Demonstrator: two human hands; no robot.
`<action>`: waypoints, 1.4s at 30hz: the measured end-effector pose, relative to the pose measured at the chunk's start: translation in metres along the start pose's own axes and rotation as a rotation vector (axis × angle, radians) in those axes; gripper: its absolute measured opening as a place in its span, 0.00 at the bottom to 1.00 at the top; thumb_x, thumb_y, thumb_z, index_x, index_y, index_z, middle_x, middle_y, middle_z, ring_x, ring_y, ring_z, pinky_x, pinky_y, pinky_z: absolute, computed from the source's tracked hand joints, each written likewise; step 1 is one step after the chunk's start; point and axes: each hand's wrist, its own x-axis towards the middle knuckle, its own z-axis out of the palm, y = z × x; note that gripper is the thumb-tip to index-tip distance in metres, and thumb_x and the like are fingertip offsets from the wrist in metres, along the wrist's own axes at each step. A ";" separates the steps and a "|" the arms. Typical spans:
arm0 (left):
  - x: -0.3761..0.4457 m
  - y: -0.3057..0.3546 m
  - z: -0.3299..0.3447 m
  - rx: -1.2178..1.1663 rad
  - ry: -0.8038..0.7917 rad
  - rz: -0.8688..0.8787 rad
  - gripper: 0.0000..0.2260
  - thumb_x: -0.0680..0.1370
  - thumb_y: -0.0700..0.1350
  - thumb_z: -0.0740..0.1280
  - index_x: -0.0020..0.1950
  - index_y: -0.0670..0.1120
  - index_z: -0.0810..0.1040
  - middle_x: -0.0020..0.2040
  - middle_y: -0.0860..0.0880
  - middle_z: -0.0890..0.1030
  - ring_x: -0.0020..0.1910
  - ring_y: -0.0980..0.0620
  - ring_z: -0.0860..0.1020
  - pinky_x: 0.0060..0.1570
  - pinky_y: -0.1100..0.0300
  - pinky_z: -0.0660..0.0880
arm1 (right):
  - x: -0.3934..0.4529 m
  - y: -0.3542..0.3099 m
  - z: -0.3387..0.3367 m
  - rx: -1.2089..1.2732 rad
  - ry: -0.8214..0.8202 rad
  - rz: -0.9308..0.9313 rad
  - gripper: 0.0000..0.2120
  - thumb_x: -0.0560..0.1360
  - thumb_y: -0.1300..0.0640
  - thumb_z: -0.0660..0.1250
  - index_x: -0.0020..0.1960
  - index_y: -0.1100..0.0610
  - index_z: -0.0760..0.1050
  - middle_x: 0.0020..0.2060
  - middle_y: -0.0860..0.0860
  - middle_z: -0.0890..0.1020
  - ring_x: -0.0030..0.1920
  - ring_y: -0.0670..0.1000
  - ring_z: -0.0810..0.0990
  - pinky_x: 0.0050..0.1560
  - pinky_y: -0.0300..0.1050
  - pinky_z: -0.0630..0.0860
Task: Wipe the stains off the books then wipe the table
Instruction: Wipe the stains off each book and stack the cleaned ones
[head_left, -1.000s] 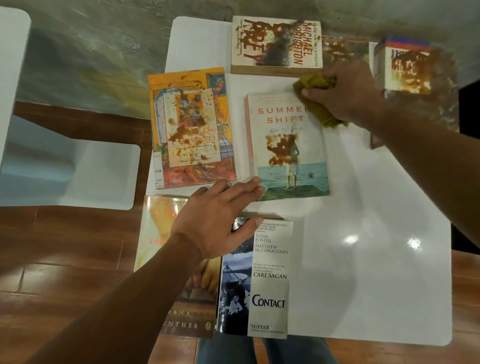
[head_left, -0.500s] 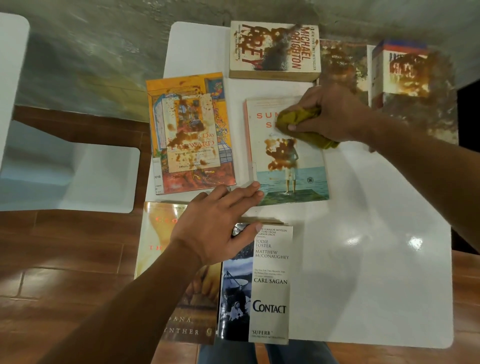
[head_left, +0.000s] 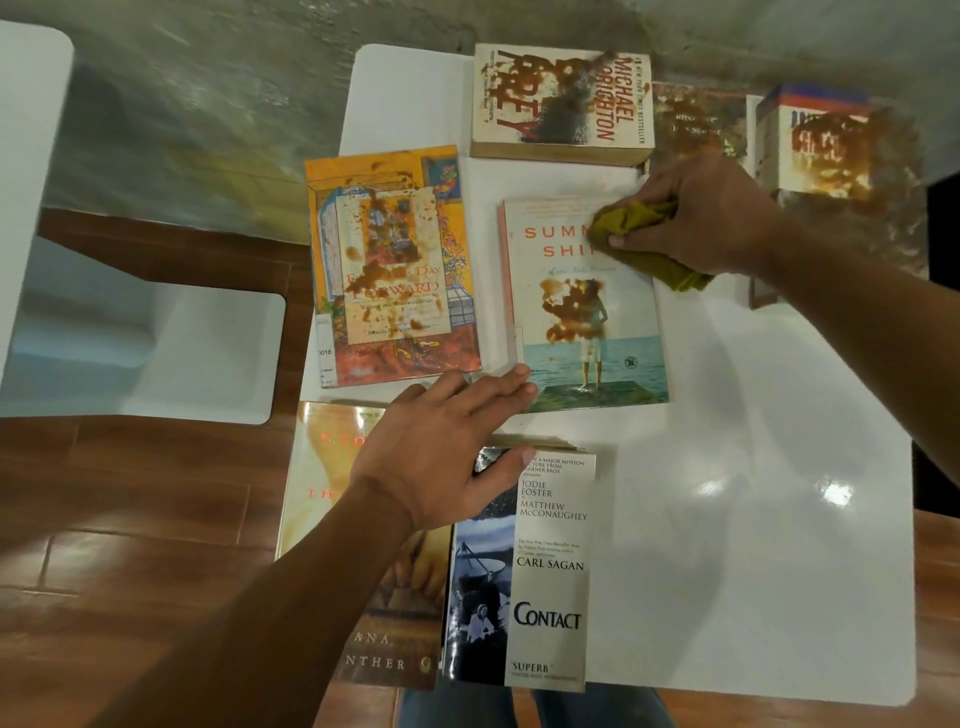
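A glossy orange paperback (head_left: 392, 265), brown-spattered, lies flat at the white table's (head_left: 769, 519) left edge, long axis running away from the person; the left hand (head_left: 441, 457), fingers straight, presses the near-left corner of the Summer Shift book (head_left: 582, 312); that smooth cover lies upright to the viewer, a rusty blotch at its middle; the right hand (head_left: 711, 218) grips a crumpled olive cloth (head_left: 639, 234) on its far-right corner; bare shiny tabletop spreads to the right.
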 end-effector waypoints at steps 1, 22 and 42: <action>0.000 0.001 0.000 0.003 -0.005 -0.004 0.28 0.81 0.65 0.49 0.77 0.56 0.67 0.77 0.60 0.66 0.60 0.52 0.75 0.52 0.51 0.78 | 0.002 -0.002 0.000 -0.001 0.023 0.010 0.20 0.71 0.45 0.74 0.59 0.54 0.81 0.52 0.52 0.81 0.53 0.54 0.79 0.60 0.55 0.76; 0.000 0.002 -0.002 0.007 -0.019 -0.015 0.28 0.81 0.65 0.49 0.77 0.57 0.67 0.77 0.60 0.66 0.60 0.51 0.74 0.53 0.51 0.77 | 0.026 -0.027 0.010 -0.065 0.095 0.028 0.22 0.75 0.46 0.71 0.63 0.58 0.77 0.49 0.50 0.73 0.51 0.50 0.72 0.47 0.42 0.71; -0.002 0.001 0.000 -0.019 -0.017 -0.015 0.29 0.80 0.66 0.47 0.77 0.58 0.66 0.77 0.62 0.65 0.68 0.51 0.72 0.59 0.51 0.75 | 0.024 -0.050 0.011 -0.118 -0.066 -0.171 0.20 0.72 0.54 0.75 0.63 0.50 0.79 0.57 0.49 0.79 0.56 0.50 0.74 0.57 0.41 0.71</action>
